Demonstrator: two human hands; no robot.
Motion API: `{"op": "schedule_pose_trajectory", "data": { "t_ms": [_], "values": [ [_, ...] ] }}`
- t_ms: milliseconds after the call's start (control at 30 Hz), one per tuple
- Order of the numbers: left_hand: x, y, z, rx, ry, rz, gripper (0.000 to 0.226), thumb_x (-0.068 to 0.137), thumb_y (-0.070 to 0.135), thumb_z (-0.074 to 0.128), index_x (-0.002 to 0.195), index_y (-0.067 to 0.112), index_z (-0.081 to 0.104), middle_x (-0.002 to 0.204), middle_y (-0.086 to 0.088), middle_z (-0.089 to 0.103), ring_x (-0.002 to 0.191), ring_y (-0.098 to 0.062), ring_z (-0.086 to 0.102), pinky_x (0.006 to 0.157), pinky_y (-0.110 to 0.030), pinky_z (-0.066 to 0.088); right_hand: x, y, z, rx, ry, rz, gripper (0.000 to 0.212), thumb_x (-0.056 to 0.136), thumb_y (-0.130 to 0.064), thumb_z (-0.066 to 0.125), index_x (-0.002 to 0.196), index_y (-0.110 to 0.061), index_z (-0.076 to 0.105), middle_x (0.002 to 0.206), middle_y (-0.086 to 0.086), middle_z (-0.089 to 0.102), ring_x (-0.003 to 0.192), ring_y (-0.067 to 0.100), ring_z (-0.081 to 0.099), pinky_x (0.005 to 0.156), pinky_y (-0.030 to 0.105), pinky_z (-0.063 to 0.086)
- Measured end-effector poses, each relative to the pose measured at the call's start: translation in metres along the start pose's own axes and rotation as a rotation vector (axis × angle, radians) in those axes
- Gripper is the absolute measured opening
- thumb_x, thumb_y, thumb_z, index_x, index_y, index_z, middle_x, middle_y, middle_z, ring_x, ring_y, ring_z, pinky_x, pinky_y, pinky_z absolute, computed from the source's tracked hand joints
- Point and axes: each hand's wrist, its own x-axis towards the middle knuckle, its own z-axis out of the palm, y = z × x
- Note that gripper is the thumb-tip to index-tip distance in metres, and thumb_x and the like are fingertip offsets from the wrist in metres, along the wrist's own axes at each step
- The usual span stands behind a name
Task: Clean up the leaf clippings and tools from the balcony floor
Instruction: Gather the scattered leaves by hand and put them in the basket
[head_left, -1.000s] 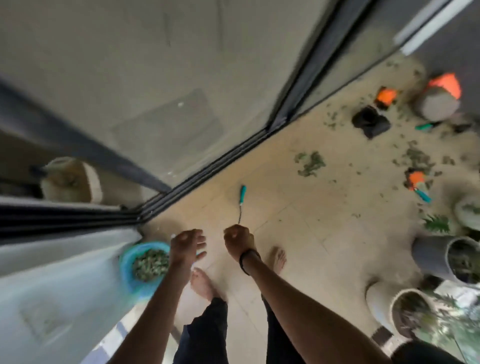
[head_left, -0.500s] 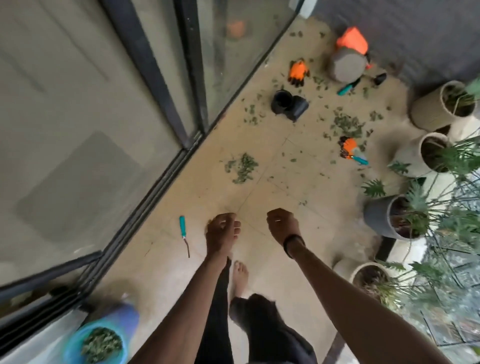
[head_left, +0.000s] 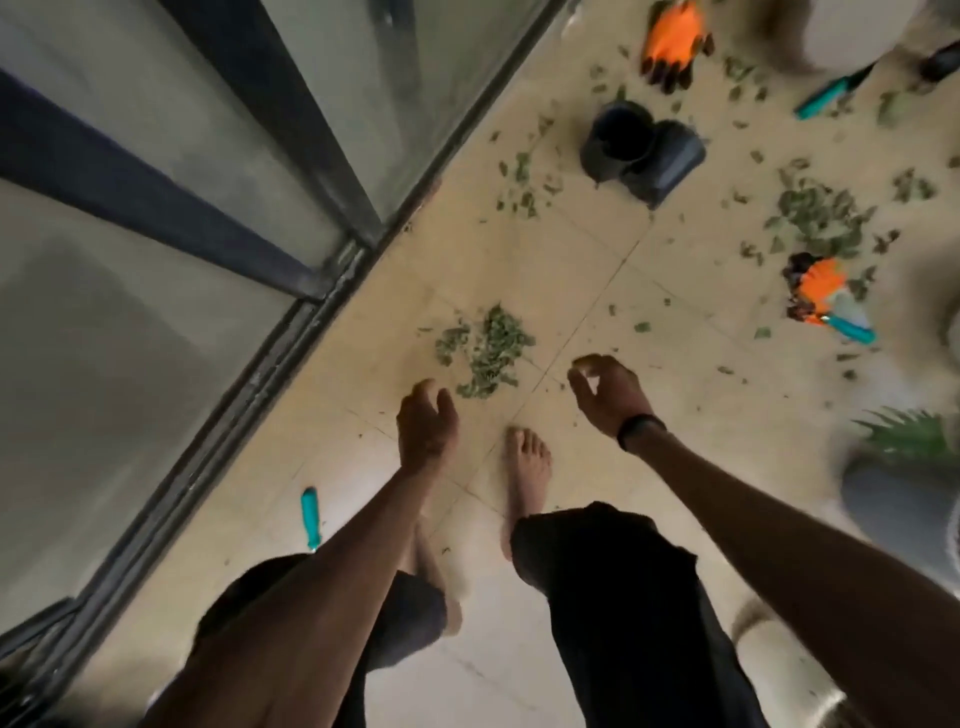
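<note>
Both hands are held above the tiled floor (head_left: 322, 395) with nothing in them: the left hand (head_left: 427, 426) with fingers relaxed, the right hand (head_left: 609, 395) with fingers loosely curled. A pile of leaf clippings (head_left: 488, 349) lies between them, near the door track. A teal-handled tool (head_left: 310, 517) lies closer to the track.

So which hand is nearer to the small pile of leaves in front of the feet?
Left. The left hand hangs just beside the leaf pile; the right hand is farther off to its right.
</note>
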Motion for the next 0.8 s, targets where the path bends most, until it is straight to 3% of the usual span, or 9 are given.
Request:
{"op": "schedule_pose_trajectory", "data": {
  "t_ms": [133,267,400,567,667,800],
  "values": [
    [0.087,-0.041,0.062,0.100,0.119,0.084,0.067,0.103,0.048,0.026,0.154,0.005,0.037,0.157,-0.022,0.038,0.145,-0.037,0.035,0.118,-0.046,0.029,0.101,0.042,0.043,-0.137,-0.010,-0.231,0.037,0.105,-0.030,0.049,0.130,-0.008,0.064,0.133,0.013,0.063,0.123,0.030,0.060,0.103,0.035,0.046],
    [0.168,-0.073,0.105,0.228,0.166,0.210,0.064,0.108,0.048,0.023,0.162,0.014,0.018,0.170,-0.011,0.012,0.157,-0.029,0.008,0.126,-0.051,0.011,0.185,0.064,0.095,-0.240,-0.012,-0.464,0.046,0.108,-0.034,0.039,0.145,-0.007,0.052,0.148,0.013,0.053,0.138,0.029,0.047,0.115,0.040,0.040],
    [0.234,-0.078,0.130,0.346,0.240,0.410,0.069,0.105,0.053,0.017,0.158,0.010,0.028,0.167,-0.013,0.023,0.155,-0.032,0.019,0.124,-0.056,0.018,0.247,0.073,0.134,-0.374,0.035,-0.644,0.064,0.108,-0.049,0.024,0.157,-0.009,0.030,0.163,0.012,0.031,0.153,0.026,0.024,0.124,0.045,0.026],
    [0.241,-0.083,0.161,0.304,0.195,0.685,0.065,0.107,0.045,0.017,0.160,0.007,0.022,0.169,-0.013,0.015,0.158,-0.022,0.008,0.126,-0.049,0.016,0.261,0.085,0.174,-0.506,0.063,-0.784,0.080,0.102,-0.061,0.029,0.162,-0.010,0.011,0.169,0.013,0.010,0.157,0.024,0.003,0.126,0.051,0.011],
    [0.214,-0.084,0.182,0.115,0.059,0.790,0.059,0.108,0.030,0.029,0.160,0.002,0.021,0.169,-0.014,0.018,0.157,-0.021,0.013,0.126,-0.046,0.020,0.237,0.094,0.203,-0.372,0.054,-0.849,0.090,0.097,-0.063,0.039,0.159,-0.002,0.017,0.167,0.019,0.015,0.157,0.030,0.009,0.123,0.055,0.018],
    [0.197,-0.091,0.181,-0.035,0.210,0.712,0.053,0.109,0.025,0.028,0.158,0.004,0.028,0.165,-0.012,0.029,0.155,-0.023,0.023,0.123,-0.050,0.025,0.212,0.113,0.219,-0.117,0.200,-0.768,0.105,0.089,-0.070,0.048,0.158,0.004,0.017,0.166,0.022,0.013,0.155,0.034,0.013,0.119,0.059,0.028]
  ]
}}
